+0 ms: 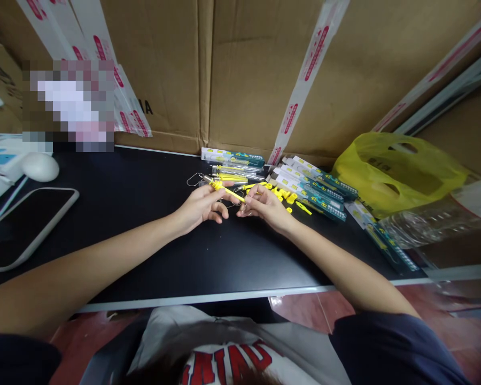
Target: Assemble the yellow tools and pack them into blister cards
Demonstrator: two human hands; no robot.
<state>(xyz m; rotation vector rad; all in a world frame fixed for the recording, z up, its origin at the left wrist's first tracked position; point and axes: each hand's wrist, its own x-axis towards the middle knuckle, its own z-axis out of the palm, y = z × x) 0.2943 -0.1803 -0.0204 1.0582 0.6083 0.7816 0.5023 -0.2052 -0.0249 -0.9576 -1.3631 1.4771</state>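
Observation:
A thin yellow spring scale rod slants between my two hands above the table. My left hand grips its upper left part, where thicker yellow rings sit, with thumb and forefinger; the other fingers curl loosely. My right hand pinches the rod's lower right end, and a thin wire shows by its fingertips. Just behind the hands lie clear tubes with yellow inserts and a bent wire hook. Small yellow plastic parts are scattered beyond my right hand, partly hidden by it.
Several printed cartons lie at the back right, near a yellow plastic bag and a clear plastic bottle. On the left are a phone and a white rounded object. Large cardboard boxes stand behind the black table.

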